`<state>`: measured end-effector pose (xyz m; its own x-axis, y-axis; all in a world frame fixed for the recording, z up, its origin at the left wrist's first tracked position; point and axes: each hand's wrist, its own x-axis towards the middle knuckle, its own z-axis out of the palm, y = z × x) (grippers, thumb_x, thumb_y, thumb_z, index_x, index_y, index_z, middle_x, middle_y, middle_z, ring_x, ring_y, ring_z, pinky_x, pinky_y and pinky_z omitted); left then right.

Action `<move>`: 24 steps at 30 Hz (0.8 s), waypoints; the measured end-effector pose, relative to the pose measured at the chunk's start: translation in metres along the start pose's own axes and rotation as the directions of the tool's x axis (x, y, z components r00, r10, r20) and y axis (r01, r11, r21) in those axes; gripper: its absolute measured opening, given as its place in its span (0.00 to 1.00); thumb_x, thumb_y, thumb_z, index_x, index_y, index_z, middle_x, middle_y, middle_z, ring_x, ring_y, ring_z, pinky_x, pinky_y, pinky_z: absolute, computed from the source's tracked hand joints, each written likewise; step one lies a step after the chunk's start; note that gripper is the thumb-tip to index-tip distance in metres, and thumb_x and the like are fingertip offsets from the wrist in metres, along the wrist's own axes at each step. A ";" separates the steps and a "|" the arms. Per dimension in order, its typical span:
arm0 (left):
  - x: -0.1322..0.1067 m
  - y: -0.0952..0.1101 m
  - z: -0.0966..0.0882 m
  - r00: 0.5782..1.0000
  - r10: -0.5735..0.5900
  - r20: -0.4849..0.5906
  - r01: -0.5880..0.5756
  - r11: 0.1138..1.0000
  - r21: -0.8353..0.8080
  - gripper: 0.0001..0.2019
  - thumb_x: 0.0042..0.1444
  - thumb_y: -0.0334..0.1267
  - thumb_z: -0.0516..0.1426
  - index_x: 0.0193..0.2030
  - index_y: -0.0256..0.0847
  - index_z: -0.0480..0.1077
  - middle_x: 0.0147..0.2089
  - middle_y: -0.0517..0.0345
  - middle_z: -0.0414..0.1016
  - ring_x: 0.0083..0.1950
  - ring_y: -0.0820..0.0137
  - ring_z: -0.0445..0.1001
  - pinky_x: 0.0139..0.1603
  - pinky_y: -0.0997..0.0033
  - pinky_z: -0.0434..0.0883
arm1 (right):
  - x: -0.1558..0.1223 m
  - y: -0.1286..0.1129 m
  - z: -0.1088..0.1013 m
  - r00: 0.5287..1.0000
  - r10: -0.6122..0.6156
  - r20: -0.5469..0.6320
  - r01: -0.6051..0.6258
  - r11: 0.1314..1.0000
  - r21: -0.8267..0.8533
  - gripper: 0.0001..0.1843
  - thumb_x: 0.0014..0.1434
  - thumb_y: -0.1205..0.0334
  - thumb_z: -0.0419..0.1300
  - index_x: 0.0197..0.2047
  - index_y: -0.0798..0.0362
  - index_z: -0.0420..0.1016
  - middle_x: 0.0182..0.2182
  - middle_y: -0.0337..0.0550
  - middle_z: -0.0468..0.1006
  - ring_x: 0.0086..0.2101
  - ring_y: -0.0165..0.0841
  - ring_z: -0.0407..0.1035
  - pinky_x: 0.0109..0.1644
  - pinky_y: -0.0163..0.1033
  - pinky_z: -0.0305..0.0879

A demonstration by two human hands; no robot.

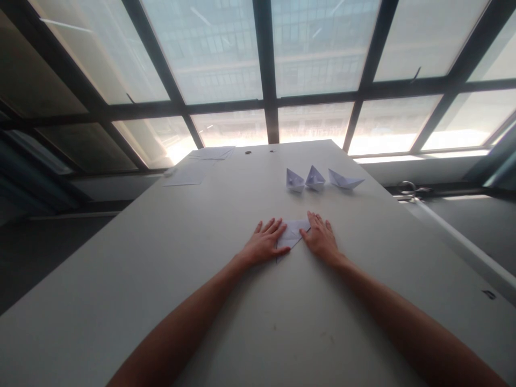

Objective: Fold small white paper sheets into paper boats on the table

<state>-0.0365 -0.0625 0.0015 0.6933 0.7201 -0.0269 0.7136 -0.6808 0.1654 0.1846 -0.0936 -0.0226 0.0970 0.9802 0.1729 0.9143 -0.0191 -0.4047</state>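
A folded white paper (pixel 291 232), roughly triangular, lies flat on the grey table (pixel 161 279) between my hands. My left hand (pixel 265 242) rests open with its fingers spread flat over the paper's left part. My right hand (pixel 320 236) lies open and flat on the paper's right edge. Beyond them, three finished paper boats (pixel 315 179) stand in a row on the table.
Loose sheets of white paper (pixel 212 153) and another sheet (pixel 183 177) lie at the table's far left. Two small dark round things (pixel 247 152) sit near the far edge. Large windows with dark frames rise behind the table.
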 end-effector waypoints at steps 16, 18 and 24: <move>-0.003 0.004 -0.004 0.997 0.083 -0.009 -0.083 0.996 -0.027 0.25 0.68 0.52 0.46 0.71 0.61 0.53 0.76 0.61 0.43 0.76 0.56 0.39 0.71 0.39 0.39 | 0.000 0.002 0.000 0.990 -0.127 0.054 0.130 0.990 -0.054 0.27 0.68 0.61 0.47 0.68 0.60 0.60 0.68 0.56 0.58 0.68 0.43 0.47 0.70 0.56 0.36; -0.002 0.003 -0.004 0.996 0.082 -0.020 -0.083 0.996 -0.030 0.24 0.68 0.52 0.46 0.71 0.61 0.54 0.76 0.61 0.44 0.76 0.56 0.40 0.71 0.39 0.39 | 0.000 0.003 0.001 0.990 -0.125 0.056 0.129 0.990 -0.054 0.28 0.68 0.61 0.46 0.68 0.62 0.59 0.68 0.57 0.57 0.68 0.42 0.46 0.70 0.54 0.37; -0.002 0.003 -0.002 0.996 0.081 -0.043 -0.082 0.996 -0.028 0.24 0.69 0.51 0.47 0.70 0.60 0.56 0.76 0.61 0.47 0.76 0.57 0.41 0.71 0.39 0.40 | 0.001 0.003 0.001 0.990 -0.125 0.059 0.128 0.990 -0.056 0.29 0.68 0.60 0.46 0.68 0.64 0.58 0.68 0.57 0.57 0.68 0.43 0.47 0.70 0.53 0.38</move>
<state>-0.0359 -0.0661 0.0041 0.7439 0.6677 0.0289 0.6510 -0.7338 0.1943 0.1866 -0.0928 -0.0245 -0.0409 0.9848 0.1689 0.9396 0.0955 -0.3287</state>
